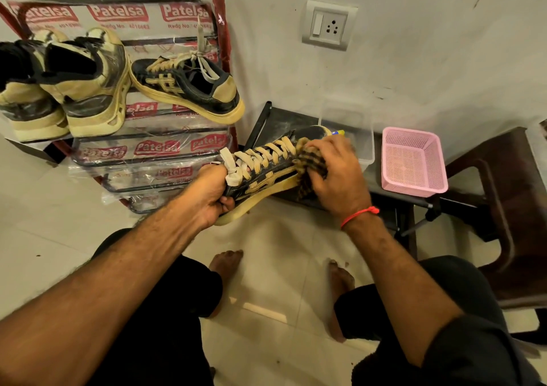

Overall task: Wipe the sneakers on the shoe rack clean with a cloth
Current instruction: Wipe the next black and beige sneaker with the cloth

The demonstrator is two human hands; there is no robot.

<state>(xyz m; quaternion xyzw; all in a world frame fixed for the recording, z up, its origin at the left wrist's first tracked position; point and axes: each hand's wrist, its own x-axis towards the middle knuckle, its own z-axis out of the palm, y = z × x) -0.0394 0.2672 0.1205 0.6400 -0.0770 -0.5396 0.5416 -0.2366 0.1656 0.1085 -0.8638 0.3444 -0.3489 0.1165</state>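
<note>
Beside the rack's right edge, the left hand grips a sneaker's heel while the right hand clutches a cloth against its side.

Pink mesh basket beside clear plastic tub on dark stand; wall socket above; brown chair right.

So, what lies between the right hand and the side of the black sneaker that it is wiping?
In the head view, a checked cloth lies between the right hand and the black sneaker, which the left hand holds at its heel.
</note>
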